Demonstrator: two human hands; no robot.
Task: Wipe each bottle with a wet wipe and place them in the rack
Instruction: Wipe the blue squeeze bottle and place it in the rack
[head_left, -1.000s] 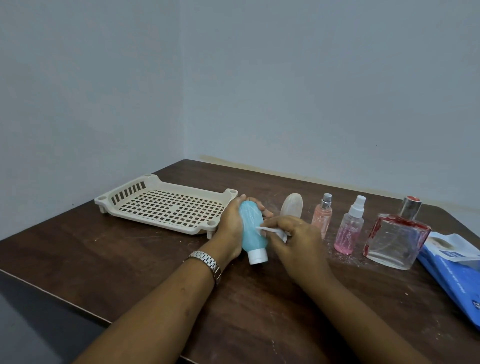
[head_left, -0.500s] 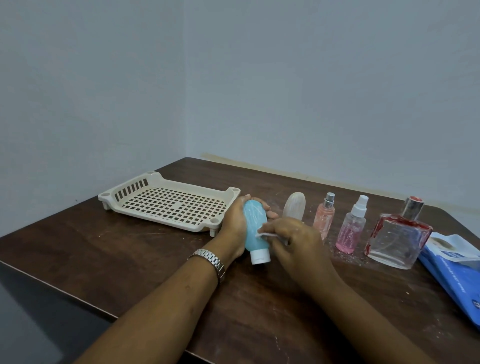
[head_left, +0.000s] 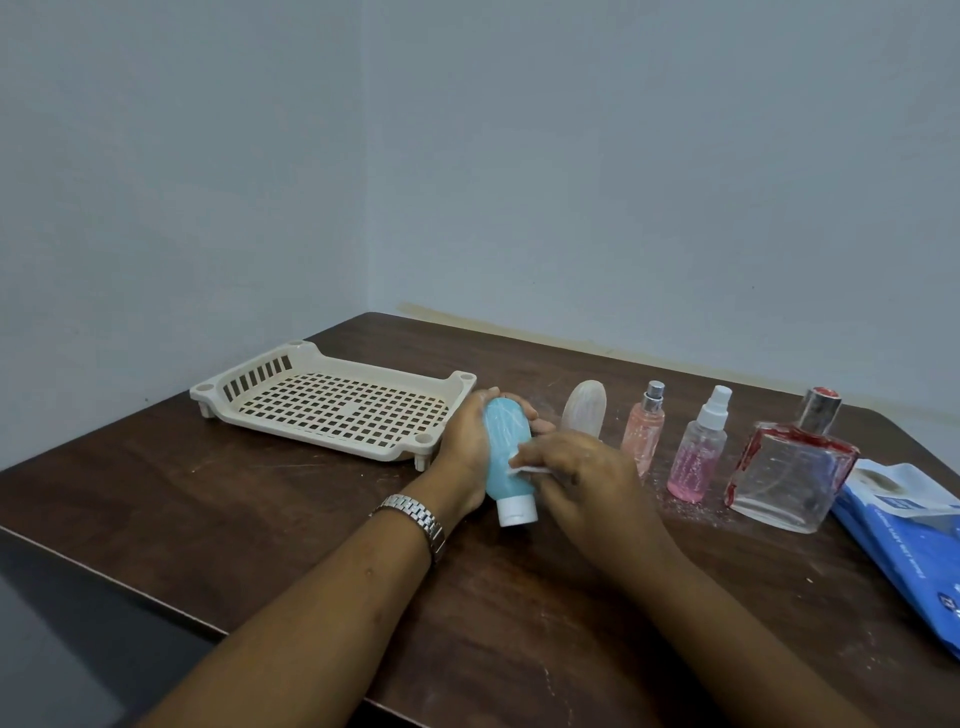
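Blue bottle (head_left: 506, 457) sits in the middle of the dark wooden table (head_left: 260, 519), held just off the near right corner of the rack (head_left: 332, 402). It is tilted, with its rounded bottom pointing far and its white cap (head_left: 517, 511) pointing near and down; whether the cap touches the tabletop cannot be told. The left hand (head_left: 465, 447) wraps it from the left, palm against its side, fingers curled behind it so that the fingertips (head_left: 540, 425) show past its far right edge. A metal wristwatch (head_left: 415, 517) circles that wrist. The right hand (head_left: 582, 478) comes in from the right with its fingers bent, pinching a small folded wet wipe (head_left: 530, 469) and pressing it against the right side of the bottle, about halfway along its body. Pale streaks mark the blue surface above the wipe.

The cream rack lies flat on the left part of the table, its gridded floor bare. Right of the hands four more bottles stand upright in a row: a pale oval bottle (head_left: 584, 410) just behind the right hand, a pink bottle with a silver top (head_left: 643, 434), a pink spray bottle with a white top (head_left: 696, 462), and a square glass bottle with red trim (head_left: 789, 467). A blue pack of wipes (head_left: 914, 530) lies at the right edge, its flap open.
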